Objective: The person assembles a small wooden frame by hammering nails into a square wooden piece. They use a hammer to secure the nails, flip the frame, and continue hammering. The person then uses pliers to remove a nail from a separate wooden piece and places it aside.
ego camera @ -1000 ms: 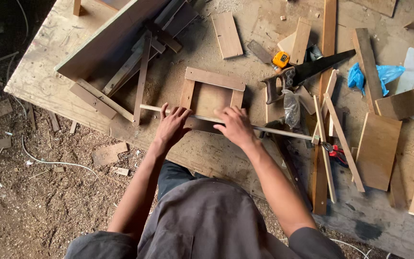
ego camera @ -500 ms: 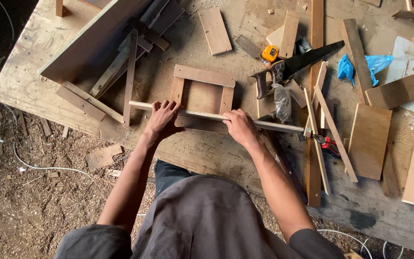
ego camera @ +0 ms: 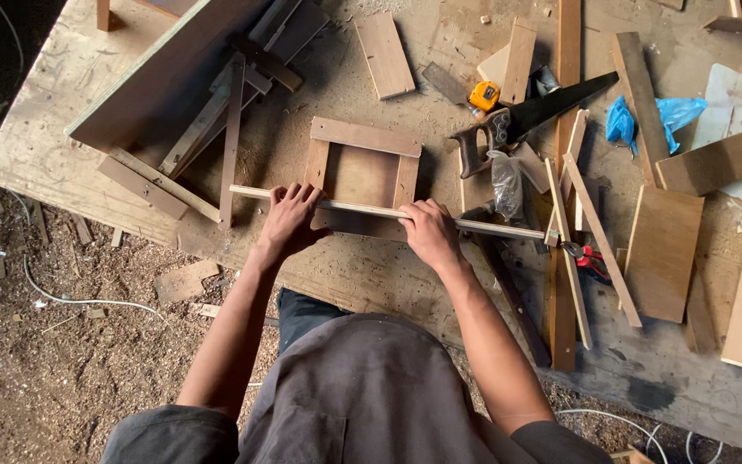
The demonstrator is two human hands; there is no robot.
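A small square wooden frame (ego camera: 362, 137) lies flat on the workbench (ego camera: 70, 163). Across its near edge lies a long thin wooden strip (ego camera: 362, 209), running left to right. My left hand (ego camera: 289, 219) presses down on the strip at the frame's left corner. My right hand (ego camera: 429, 234) presses on the strip at the frame's right corner. Both hands lie flat over the strip with fingers curled on it.
A hand saw (ego camera: 526, 120) and a yellow tape measure (ego camera: 483, 94) lie right of the frame, with a clear plastic bag (ego camera: 506, 182). Loose planks (ego camera: 663, 253), slats (ego camera: 599, 241) and a blue bag (ego camera: 650, 116) crowd the right side. A large board (ego camera: 165, 69) leans at upper left. Sawdust covers the floor (ego camera: 45, 361).
The view has shifted slightly. Both hands stay on the strip at the frame's near edge, with hardly any movement of the strip itself.
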